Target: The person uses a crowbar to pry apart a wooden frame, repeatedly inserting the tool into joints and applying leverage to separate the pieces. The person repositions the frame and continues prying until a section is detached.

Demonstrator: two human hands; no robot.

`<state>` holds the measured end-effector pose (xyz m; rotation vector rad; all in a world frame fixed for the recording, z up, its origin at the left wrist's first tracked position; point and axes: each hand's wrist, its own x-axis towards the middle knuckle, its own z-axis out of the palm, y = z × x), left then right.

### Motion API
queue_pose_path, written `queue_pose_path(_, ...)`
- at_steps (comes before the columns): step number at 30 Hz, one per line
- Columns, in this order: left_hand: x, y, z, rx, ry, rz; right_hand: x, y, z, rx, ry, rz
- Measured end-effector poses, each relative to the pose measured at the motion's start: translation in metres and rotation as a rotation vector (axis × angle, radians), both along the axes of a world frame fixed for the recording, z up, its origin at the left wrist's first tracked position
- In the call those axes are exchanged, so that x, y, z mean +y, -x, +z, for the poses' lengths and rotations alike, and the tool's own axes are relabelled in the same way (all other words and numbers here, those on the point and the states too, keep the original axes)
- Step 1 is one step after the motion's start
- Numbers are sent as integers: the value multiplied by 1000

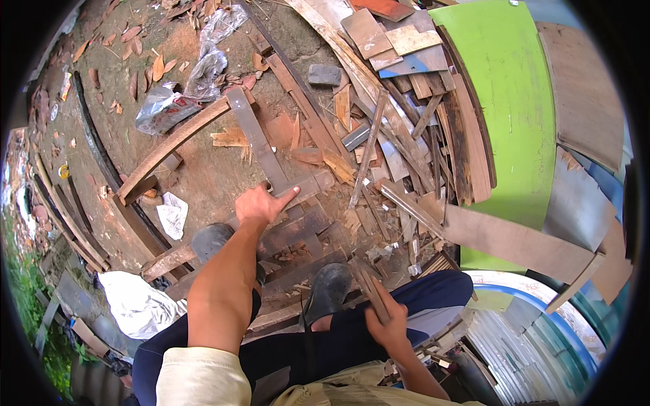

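My left hand (261,204) presses down on a wooden board (308,188) that forms one side of a nailed wooden frame. Its thumb stretches along the board and its fingers curl over the edge. From there a crosspiece (257,139) runs away to a long rail (179,145) at the far left. In my right hand (387,317), above my right thigh, is a flat brown wooden handle (371,291). It points up and left toward the frame; its far end is blurred, so I cannot tell what tool it belongs to.
Scrap wood (406,135) is heaped to the right, beside a bright green panel (508,115). Plastic bags (166,111) and dry leaves lie on the dirt at far left. A white cloth (135,304) lies near my left knee. My grey shoes (328,291) stand among the boards.
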<state>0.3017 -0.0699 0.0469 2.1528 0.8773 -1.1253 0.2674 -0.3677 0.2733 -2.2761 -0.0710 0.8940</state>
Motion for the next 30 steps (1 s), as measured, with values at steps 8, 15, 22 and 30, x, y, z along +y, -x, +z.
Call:
queue_pose_path(8,8,0,2,-15,-15,21,38,-11,-72,-68,-79,-50)
queue_pose_path(15,1,2,0,-30,-19,16,17,-10,-48,-51,-51,36)
queue_pose_path(22,5,4,4,3,-35,22,56,-35,-87,136,31,-80)
queue_pose_path(30,-3,0,0,-49,-42,-1,39,-28,-48,77,-11,-56)
